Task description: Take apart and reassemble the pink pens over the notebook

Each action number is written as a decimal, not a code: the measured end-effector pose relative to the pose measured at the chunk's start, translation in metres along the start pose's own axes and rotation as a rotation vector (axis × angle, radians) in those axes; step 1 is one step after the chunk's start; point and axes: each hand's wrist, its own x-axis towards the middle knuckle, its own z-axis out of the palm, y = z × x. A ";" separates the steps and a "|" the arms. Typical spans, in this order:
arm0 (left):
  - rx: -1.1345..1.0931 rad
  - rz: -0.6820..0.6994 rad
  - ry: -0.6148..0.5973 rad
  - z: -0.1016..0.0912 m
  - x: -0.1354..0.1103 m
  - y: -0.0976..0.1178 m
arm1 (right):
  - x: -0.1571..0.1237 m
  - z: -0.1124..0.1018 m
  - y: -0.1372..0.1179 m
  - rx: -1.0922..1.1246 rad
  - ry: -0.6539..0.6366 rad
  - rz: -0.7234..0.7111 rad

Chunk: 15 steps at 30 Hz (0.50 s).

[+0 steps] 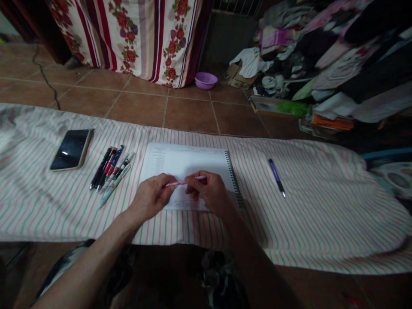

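Both hands meet over a spiral notebook (189,163) lying on a striped cloth (305,214). My left hand (152,195) and my right hand (209,191) pinch the two ends of a pink pen (185,182), held level just above the page. The fingers of both hands are curled closed around it. A row of several pens (111,171) lies left of the notebook. One purple pen (277,177) lies alone to the right.
A dark phone (71,149) rests on the cloth at the left. Beyond the cloth are brown floor tiles, a purple bowl (206,80), a floral striped curtain (138,34) and a heap of clothes (322,56) at the right.
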 end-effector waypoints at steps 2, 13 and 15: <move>0.004 -0.021 0.007 0.002 0.001 0.001 | 0.000 0.003 0.000 0.008 0.046 -0.006; -0.041 0.003 0.046 0.013 0.006 0.004 | 0.004 0.003 0.006 -0.015 0.142 -0.041; -0.052 0.001 0.035 0.014 0.008 0.007 | 0.005 0.004 0.008 -0.010 0.142 -0.041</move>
